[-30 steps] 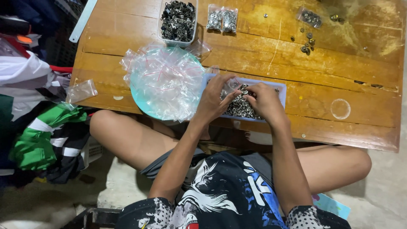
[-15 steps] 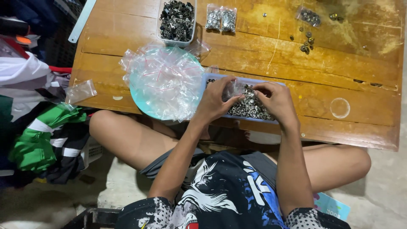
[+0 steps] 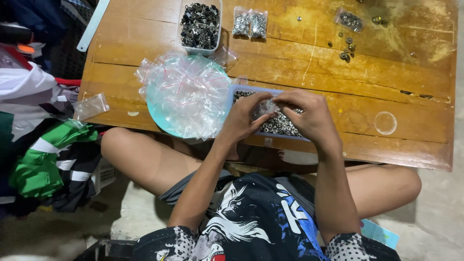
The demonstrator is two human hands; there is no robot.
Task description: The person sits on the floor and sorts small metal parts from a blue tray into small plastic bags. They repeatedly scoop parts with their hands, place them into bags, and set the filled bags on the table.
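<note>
Low wooden table (image 3: 386, 63), worn and scratched, on a concrete floor; the person sits at its near edge, knees under it. Landmark: the shallow blue tray (image 3: 241, 93) at the near edge of the table, full of small metal rings (image 3: 282, 126).

Nearest: both hands are over the tray. The left hand (image 3: 241, 118) and right hand (image 3: 311, 116) meet above the rings, fingertips pinching a small clear plastic bag (image 3: 267, 107) between them, left at one edge, right at the other. Both are closed in a pinch, not spread. Cannot tell if the bag mouth is open or what is inside; it is mostly hidden by the fingers.

Handling, as a judgement: the bag is thin film, very light, floppy and slippery, so it collapses unless held at the mouth edges with both hands. The rings are small, hard and loose, roll easily, and are best scooped or pinched a few at a time.

Left of the tray, touching it: a round teal plate (image 3: 157, 121) heaped with empty clear bags (image 3: 186, 94). Further left, past the table edge: one loose clear bag (image 3: 91, 106) lying on a pile of green and white cloth (image 3: 43, 154).

Beyond the tray: a clear tub (image 3: 199, 49) of dark metal parts, two filled small bags (image 3: 250, 24) beside it. Far right of the tray: another filled bag (image 3: 350, 20) and scattered loose rings (image 3: 347, 48).
</note>
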